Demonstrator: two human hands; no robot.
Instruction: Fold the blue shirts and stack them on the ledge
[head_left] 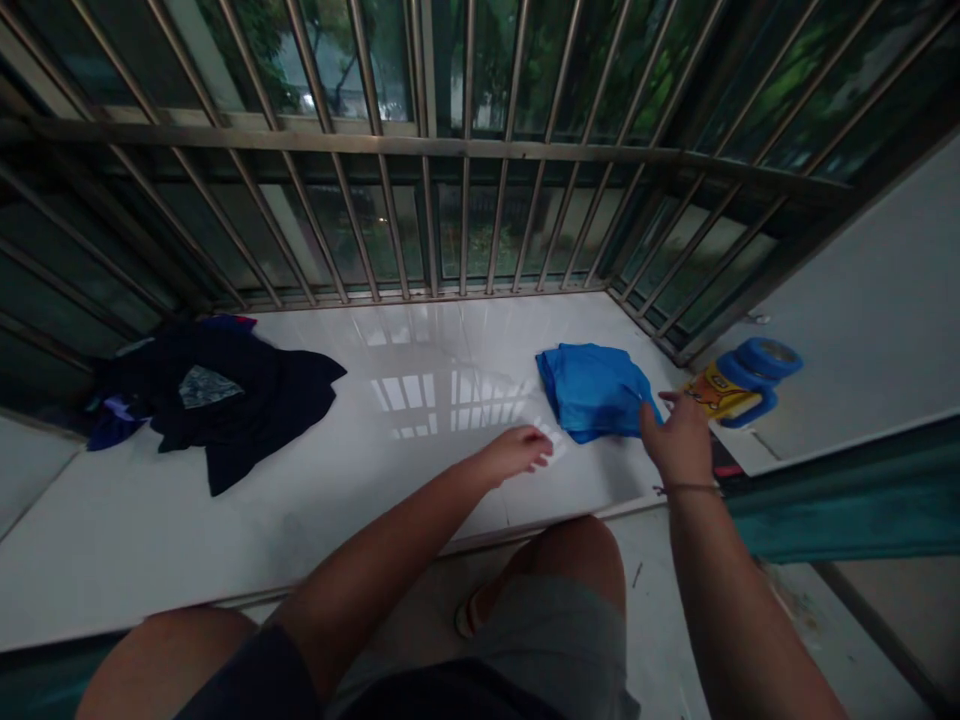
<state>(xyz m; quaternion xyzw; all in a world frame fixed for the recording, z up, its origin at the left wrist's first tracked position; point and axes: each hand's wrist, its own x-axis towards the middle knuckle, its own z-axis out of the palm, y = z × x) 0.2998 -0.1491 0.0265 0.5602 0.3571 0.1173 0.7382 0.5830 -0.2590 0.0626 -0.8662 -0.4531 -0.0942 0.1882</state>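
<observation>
A folded bright blue cloth (600, 390) lies at the right part of the white tiled ledge. My right hand (681, 440), fingers spread and holding nothing, is just beyond the cloth's right edge; I cannot tell whether it touches the fabric. Left of the cloth and apart from it, my left hand (517, 453) hovers over the tiles with loosely bent fingers and nothing in them. A blue and yellow jug with a handle (739, 380) stands right behind my right hand, partly covered by its fingers. On the left side lies a rumpled pile of dark clothes (255, 390).
Metal window bars (465, 150) close off the far side of the white ledge (420, 480). A white wall (870, 300) rises at the right, with a teal curtain (847, 500) in front of it. My knees are against the near edge.
</observation>
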